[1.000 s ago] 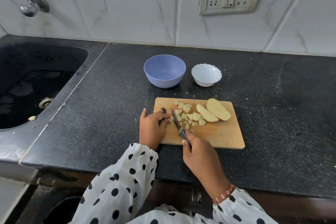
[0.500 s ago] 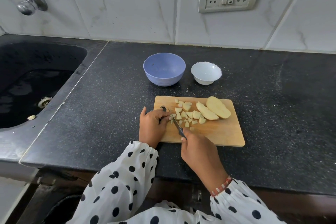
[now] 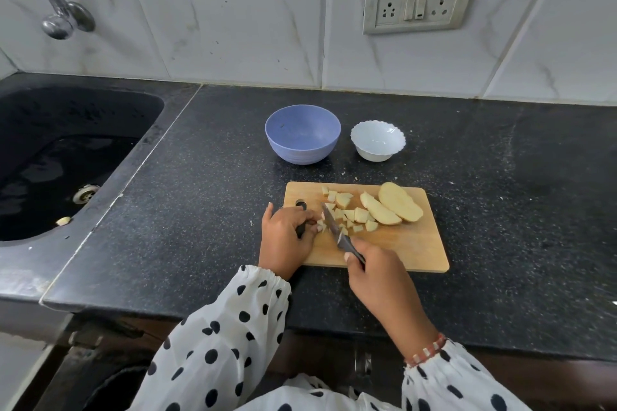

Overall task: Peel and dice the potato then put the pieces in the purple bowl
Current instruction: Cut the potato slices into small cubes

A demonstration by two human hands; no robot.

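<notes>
My right hand (image 3: 377, 272) grips the knife (image 3: 337, 230); my left hand (image 3: 283, 237) pinches a potato strip (image 3: 320, 225) at the cutting board's (image 3: 410, 250) left edge. The blade has stepped leftward: dicing continues. Two slices (image 3: 392, 208) wait; the purple bowl (image 3: 302, 133) sits behind on the black counter (image 3: 200, 210).

The knife (image 3: 335, 230) has come back down into the potato pieces (image 3: 347, 215) beside the left hand (image 3: 285, 238).
</notes>
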